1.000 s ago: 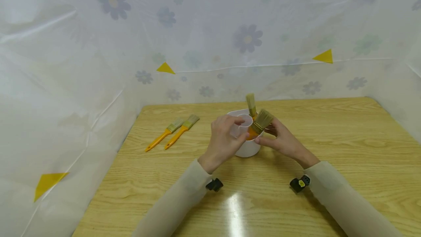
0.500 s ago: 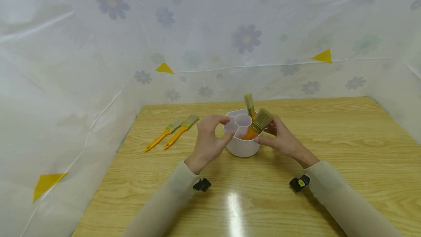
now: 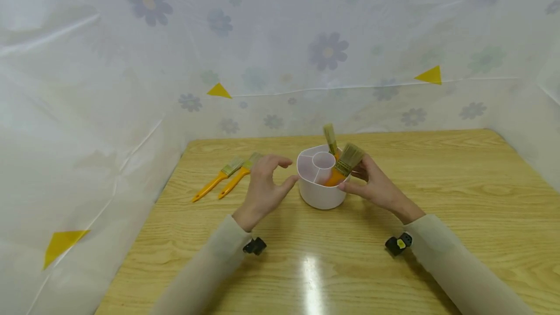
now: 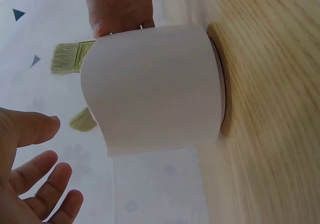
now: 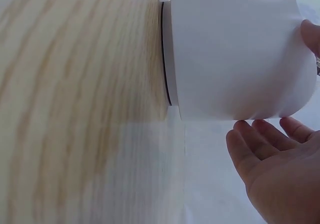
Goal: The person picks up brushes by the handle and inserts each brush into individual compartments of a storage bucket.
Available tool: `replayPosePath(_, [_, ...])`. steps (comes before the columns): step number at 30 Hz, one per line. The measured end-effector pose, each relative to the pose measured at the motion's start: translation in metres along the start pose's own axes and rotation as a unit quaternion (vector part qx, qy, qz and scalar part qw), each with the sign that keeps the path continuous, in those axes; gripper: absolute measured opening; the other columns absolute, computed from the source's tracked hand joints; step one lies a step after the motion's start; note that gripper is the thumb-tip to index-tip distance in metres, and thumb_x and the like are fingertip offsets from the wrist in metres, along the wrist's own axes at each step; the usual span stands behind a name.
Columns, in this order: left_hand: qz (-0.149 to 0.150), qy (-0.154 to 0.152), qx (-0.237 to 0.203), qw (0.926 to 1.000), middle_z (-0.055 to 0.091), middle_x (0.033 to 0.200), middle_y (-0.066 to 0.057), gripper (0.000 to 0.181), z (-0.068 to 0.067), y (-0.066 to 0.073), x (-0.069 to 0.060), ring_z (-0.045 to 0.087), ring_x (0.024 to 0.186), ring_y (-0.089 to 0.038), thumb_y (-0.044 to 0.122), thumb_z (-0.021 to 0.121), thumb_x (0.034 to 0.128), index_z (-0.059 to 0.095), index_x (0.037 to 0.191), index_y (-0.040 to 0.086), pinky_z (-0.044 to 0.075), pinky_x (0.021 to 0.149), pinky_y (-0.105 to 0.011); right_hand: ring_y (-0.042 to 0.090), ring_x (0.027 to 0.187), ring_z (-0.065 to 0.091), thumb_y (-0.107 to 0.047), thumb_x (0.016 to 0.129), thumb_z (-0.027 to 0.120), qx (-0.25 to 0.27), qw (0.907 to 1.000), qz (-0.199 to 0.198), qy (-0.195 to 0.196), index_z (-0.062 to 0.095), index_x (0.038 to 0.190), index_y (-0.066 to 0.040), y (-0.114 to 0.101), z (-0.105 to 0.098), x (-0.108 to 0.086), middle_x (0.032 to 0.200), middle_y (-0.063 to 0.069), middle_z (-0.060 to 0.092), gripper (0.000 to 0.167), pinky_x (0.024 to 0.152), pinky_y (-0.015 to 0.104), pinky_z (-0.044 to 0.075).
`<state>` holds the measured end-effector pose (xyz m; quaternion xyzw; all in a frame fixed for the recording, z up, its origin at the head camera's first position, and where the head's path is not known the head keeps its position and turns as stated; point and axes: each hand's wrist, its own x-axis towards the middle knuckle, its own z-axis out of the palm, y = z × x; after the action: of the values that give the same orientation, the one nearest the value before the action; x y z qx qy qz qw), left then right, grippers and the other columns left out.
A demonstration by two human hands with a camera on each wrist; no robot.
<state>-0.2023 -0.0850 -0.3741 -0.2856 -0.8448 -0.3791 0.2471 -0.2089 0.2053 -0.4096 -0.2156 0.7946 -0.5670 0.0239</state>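
Observation:
A white round holder (image 3: 323, 195) with inner dividers and a central ring stands on the wooden table. Two brushes lean in it, bristles up: a wide brush (image 3: 349, 158) at its right front and a narrower brush (image 3: 330, 136) behind. My right hand (image 3: 379, 187) touches the holder's right side, thumb at the rim; in the right wrist view its fingertips (image 5: 242, 125) rest against the white wall (image 5: 240, 53). To the left of the holder, my left hand (image 3: 264, 189) is in the air with fingers apart, holding nothing and not touching the wall (image 4: 150, 88) in the left wrist view.
Two brushes with orange handles lie on the table left of the holder: a left one (image 3: 214, 185) and a right one (image 3: 232, 184), its bristles partly behind my left hand. Flower-patterned sheeting (image 3: 271, 52) with yellow triangles stands behind the table (image 3: 437, 174).
My left hand has moved left, away from over the holder and its central ring, and now hangs beside it. My right hand has stayed at the holder's right side.

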Motion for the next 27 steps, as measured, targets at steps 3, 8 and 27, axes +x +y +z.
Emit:
replayPosePath(3, [0.002,-0.001,0.002,1.0,0.064,0.099,-0.006,0.028,-0.003,-0.004,-0.001,0.055,0.094,-0.02,0.014,0.078,0.0793,0.066,0.104,0.009,0.038,0.089,-0.041,0.034,0.132,0.037,-0.016,0.085,0.073,0.002,1.0,0.0,-0.002,0.023,0.147,-0.013,0.0,0.0,0.0,0.143,0.012,0.037,0.079,0.107,0.056,0.027])
replayPosePath(8, [0.002,0.0,0.004,1.0,0.065,0.098,-0.006,0.027,-0.006,-0.01,-0.005,0.056,0.092,-0.021,0.012,0.078,0.079,0.066,0.103,0.007,0.04,0.088,-0.04,0.036,0.131,0.038,-0.015,0.085,0.074,0.003,1.0,-0.003,-0.003,0.024,0.147,-0.014,0.002,0.0,0.0,0.144,0.012,0.036,0.08,0.106,0.057,0.028])
replayPosePath(27, [-0.024,-0.009,0.048,0.9985,0.065,0.097,-0.01,0.027,-0.024,-0.038,-0.013,0.056,0.09,-0.026,0.01,0.079,0.0787,0.067,0.103,0.007,0.039,0.087,-0.047,0.04,0.135,0.032,-0.021,0.086,0.073,0.006,0.9996,0.02,-0.017,0.022,0.151,-0.017,0.0,0.001,0.001,0.151,0.011,0.028,0.083,0.105,0.06,0.027])
